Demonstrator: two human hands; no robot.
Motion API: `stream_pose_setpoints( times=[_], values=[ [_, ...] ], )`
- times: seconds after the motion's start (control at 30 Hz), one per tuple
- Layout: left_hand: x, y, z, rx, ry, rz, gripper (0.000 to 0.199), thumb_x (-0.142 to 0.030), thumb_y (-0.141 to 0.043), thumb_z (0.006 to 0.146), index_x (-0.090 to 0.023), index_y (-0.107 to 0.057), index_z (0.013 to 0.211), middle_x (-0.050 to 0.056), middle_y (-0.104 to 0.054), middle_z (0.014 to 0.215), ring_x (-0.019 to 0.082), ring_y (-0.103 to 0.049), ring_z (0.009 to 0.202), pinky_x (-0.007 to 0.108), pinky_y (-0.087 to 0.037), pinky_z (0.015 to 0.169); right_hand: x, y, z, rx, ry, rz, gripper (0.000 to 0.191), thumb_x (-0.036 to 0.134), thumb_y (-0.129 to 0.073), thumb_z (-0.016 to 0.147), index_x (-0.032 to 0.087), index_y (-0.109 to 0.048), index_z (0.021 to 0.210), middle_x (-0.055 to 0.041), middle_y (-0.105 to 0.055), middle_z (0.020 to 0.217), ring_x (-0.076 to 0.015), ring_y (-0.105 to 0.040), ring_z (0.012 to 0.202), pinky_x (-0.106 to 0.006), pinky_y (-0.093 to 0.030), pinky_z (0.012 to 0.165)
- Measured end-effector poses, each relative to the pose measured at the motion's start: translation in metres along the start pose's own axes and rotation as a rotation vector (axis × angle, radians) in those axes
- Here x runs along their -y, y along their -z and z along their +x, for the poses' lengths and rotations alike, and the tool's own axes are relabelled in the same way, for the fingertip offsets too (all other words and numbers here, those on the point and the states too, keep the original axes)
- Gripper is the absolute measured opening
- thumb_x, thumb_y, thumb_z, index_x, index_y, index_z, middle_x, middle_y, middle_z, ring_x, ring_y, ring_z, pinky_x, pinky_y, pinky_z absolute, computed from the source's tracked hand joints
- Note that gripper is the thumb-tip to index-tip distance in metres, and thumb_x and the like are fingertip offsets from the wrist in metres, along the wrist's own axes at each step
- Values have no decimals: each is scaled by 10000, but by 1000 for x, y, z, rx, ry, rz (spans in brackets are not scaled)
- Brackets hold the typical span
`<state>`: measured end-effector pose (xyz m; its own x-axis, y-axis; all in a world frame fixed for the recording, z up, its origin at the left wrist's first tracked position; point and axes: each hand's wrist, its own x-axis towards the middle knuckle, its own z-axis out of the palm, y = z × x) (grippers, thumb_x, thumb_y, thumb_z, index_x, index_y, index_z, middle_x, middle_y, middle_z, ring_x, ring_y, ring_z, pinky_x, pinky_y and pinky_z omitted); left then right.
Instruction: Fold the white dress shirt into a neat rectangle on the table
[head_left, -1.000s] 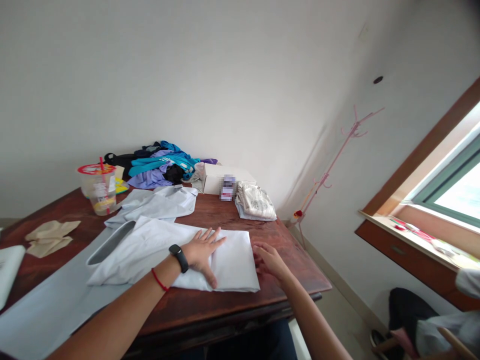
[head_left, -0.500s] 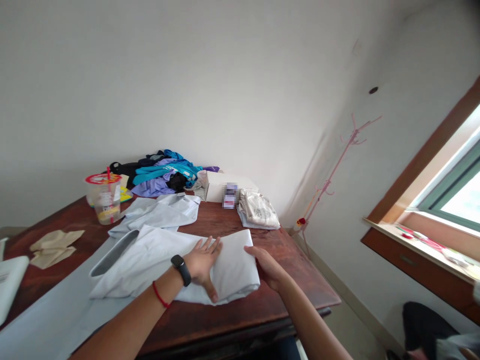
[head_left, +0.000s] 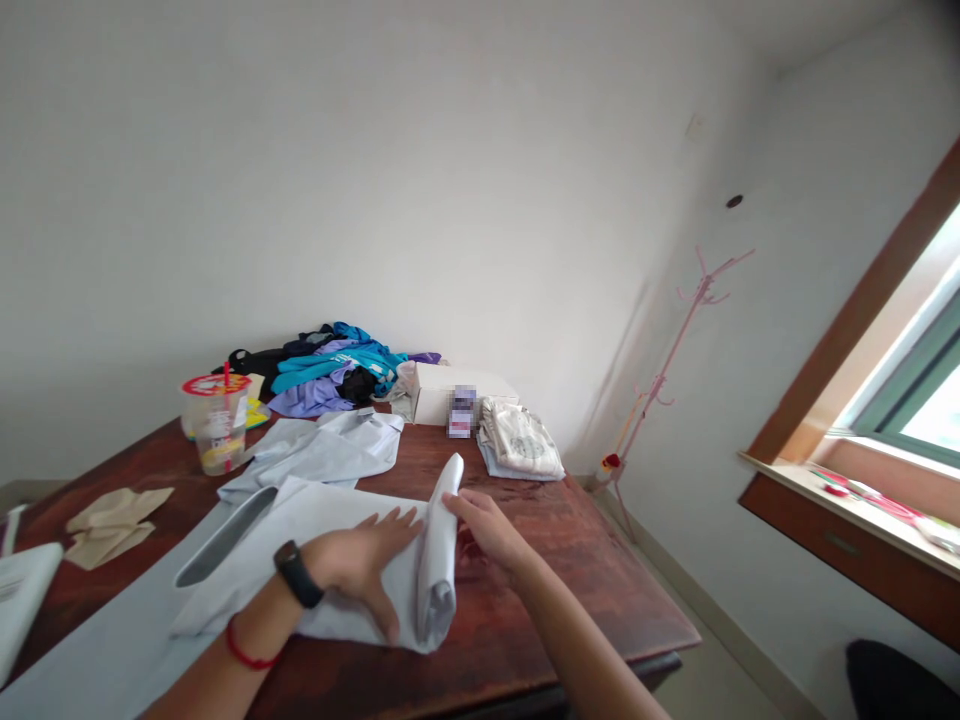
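Note:
A white shirt [head_left: 322, 515] lies partly folded on the dark wooden table [head_left: 540, 590], its right end turned up into a thick standing fold. My left hand [head_left: 367, 565], with a black band on the wrist, presses on the cloth with fingers spread, just left of that fold. At the fold's upper right edge, my right hand [head_left: 487, 530] pinches the cloth between thumb and fingers. Some of its fingers are hidden behind the fold. A pale sleeve or second piece of cloth [head_left: 97, 640] stretches toward the lower left.
Behind the shirt lies another pale garment [head_left: 330, 445]. A plastic cup [head_left: 217, 425] with a straw stands at the left, near a brown napkin [head_left: 116, 520]. Farther back are a clothes pile [head_left: 337, 360], a white box [head_left: 431, 395] and folded clothes [head_left: 521, 440].
My right hand has lifted the shirt's right end and moved it left, turning it into an upright fold. My left hand has slid left, still flat on the cloth.

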<state>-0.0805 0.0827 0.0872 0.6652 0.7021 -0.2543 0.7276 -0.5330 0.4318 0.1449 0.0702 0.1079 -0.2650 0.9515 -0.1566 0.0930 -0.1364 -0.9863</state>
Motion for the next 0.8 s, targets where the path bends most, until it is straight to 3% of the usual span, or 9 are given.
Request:
stream_pose_setpoints(
  times=[0.1, 0.17, 0.23, 0.3, 0.4, 0.47, 0.6, 0.8],
  values=[
    [25, 25, -27, -332, 10, -376, 990, -704, -728, 731, -242, -418, 1550, 150, -416, 1601, 390, -456, 1421, 483, -409, 1153, 3, -18, 5, 113, 9, -47, 446, 636, -642, 813, 203, -533, 828, 30, -603, 619, -118, -577, 455, -192, -352, 409],
    [35, 36, -35, -526, 141, -717, 863, -712, -576, 855, -274, -350, 1564, 167, -465, 1563, 357, -644, 1220, 439, -578, 915, 1, -31, 10, 161, 35, -47, 483, 657, -671, 776, 199, -529, 836, 17, -617, 667, -122, -586, 491, -208, -395, 435],
    [37, 40, -37, -569, 253, -1025, 848, -744, -461, 902, -309, -235, 1593, 183, -502, 1524, 316, -738, 991, 394, -611, 709, -6, -40, 14, 163, 106, -58, 466, 631, -689, 767, 196, -538, 837, 0, -633, 722, -133, -603, 560, -237, -445, 495],
    [34, 37, -33, -502, 280, -1160, 872, -784, -439, 892, -315, -227, 1595, 183, -574, 1443, 293, -744, 887, 367, -601, 640, -17, -43, 15, 96, 250, -129, 385, 557, -687, 794, 188, -583, 819, -27, -655, 779, -159, -626, 686, -274, -488, 612],
    [30, 23, -19, -446, 307, -1045, 982, -761, -613, 809, -293, -260, 1597, 151, -677, 1260, 299, -725, 889, 327, -571, 596, -38, -38, 10, -173, 366, -146, 282, 465, -691, 793, 188, -651, 825, -59, -685, 889, -209, -629, 882, -316, -495, 783],
    [34, 12, -8, -500, 299, -913, 1087, -656, -753, 737, -251, -241, 1607, 140, -690, 1210, 308, -712, 943, 321, -565, 638, -52, -31, 3, -310, 223, 23, 290, 447, -713, 754, 202, -655, 899, -59, -692, 968, -225, -629, 952, -322, -497, 809],
    [50, 0, 6, -557, 191, -790, 1052, -482, -794, 720, -188, -274, 1585, 169, -651, 1295, 312, -678, 1083, 353, -548, 853, -62, -26, -9, -201, -108, 398, 424, 404, -765, 692, 245, -600, 1048, -34, -683, 1061, -207, -633, 1007, -317, -519, 778],
    [59, 4, 0, -535, 130, -901, 944, -432, -733, 743, -202, -314, 1558, 148, -671, 1272, 296, -691, 1057, 368, -542, 873, -47, -34, 3, -103, -216, 399, 454, 404, -810, 696, 225, -612, 1063, -44, -693, 1069, -175, -662, 862, -334, -536, 762]
  ],
)
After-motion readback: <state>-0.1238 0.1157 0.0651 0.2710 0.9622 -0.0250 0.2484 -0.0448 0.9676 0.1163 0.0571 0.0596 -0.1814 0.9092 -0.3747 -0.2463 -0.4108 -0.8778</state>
